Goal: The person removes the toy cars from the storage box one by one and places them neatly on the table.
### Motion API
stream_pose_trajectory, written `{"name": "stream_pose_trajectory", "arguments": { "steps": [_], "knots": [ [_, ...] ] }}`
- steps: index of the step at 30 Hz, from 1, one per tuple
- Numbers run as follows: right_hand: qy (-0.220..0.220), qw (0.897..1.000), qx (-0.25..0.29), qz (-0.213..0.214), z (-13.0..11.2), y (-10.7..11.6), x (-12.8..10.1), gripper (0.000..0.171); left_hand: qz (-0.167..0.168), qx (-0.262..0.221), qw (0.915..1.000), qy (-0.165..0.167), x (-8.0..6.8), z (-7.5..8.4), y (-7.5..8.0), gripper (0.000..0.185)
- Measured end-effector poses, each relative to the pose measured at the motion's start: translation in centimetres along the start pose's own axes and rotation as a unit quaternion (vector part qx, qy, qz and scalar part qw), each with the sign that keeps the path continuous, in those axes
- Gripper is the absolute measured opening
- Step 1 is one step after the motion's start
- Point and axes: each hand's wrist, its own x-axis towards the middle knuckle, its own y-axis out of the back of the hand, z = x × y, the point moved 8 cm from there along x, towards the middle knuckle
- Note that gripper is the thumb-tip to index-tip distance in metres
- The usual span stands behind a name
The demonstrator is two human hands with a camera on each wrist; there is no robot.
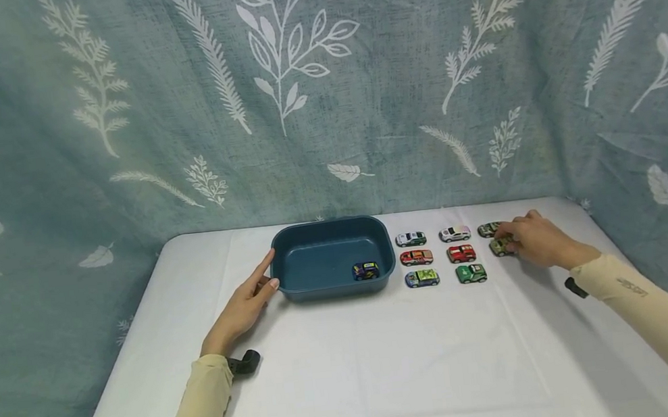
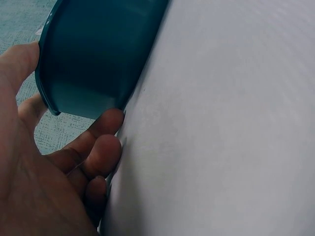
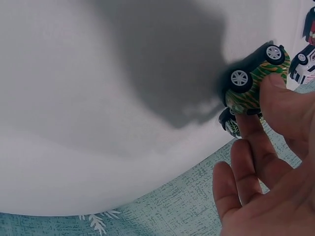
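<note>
A dark teal bin (image 1: 335, 290) stands on the white table, and a dark blue toy car (image 1: 366, 271) lies inside it near the front right. My left hand (image 1: 246, 307) touches the bin's left end, fingers extended along it; the left wrist view shows its fingertips (image 2: 105, 152) low by the bin wall (image 2: 93, 64). At the right, my right hand (image 1: 538, 240) pinches a green-and-orange camouflage toy car (image 1: 502, 246) between thumb and fingers. That car (image 3: 256, 81) shows its wheels in the right wrist view. Just behind it sits another camouflage toy car (image 1: 488, 230).
Between bin and right hand, toy cars stand in two columns: a white-and-green car (image 1: 410, 239), orange-red car (image 1: 416, 257) and blue-green car (image 1: 422, 279), then a white car (image 1: 455, 234), red car (image 1: 461, 253) and green car (image 1: 471, 273). A leaf-patterned curtain (image 1: 328, 155) hangs behind the table.
</note>
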Motion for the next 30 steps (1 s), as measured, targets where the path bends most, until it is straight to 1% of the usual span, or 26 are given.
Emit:
{"name": "stream_pose_trajectory", "arguments": {
  "steps": [6,9,14,16,18,22,25,30],
  "knots": [
    [0.011,1.0,-0.001,0.006,-0.3,0.4,0.2,0.023,0.007,-0.003,0.9999,-0.01,0.1,0.2,0.5,0.064],
    [0.004,1.0,0.0,0.001,-0.2,0.4,0.2,0.024,0.005,0.0,0.9999,-0.011,0.2,0.1,0.4,0.064],
    [-0.011,1.0,0.006,-0.019,-0.1,0.2,0.1,0.028,0.01,0.007,0.9999,-0.008,0.1,0.3,0.5,0.064],
    [-0.019,0.999,0.017,-0.027,-0.2,0.4,0.0,0.031,0.01,0.011,0.9999,-0.007,0.1,0.3,0.5,0.064],
    [-0.022,0.999,0.028,-0.027,-0.4,1.1,-0.1,0.035,0.006,0.014,0.9999,-0.005,0.0,0.3,0.3,0.064],
    [-0.016,0.998,0.054,-0.005,-1.8,3.4,0.4,0.04,0.007,0.016,0.9998,-0.003,-0.1,0.2,0.3,0.065],
    [-0.004,0.998,0.06,0.005,-3.3,4.7,1.2,0.042,0.006,0.01,0.9999,-0.007,0.0,0.3,0.2,0.064],
    [0.009,0.997,0.078,0.005,-7.1,5.0,2.8,0.042,0.006,0.003,1.0,-0.002,0.1,0.2,-0.1,0.064]
  ]
}}
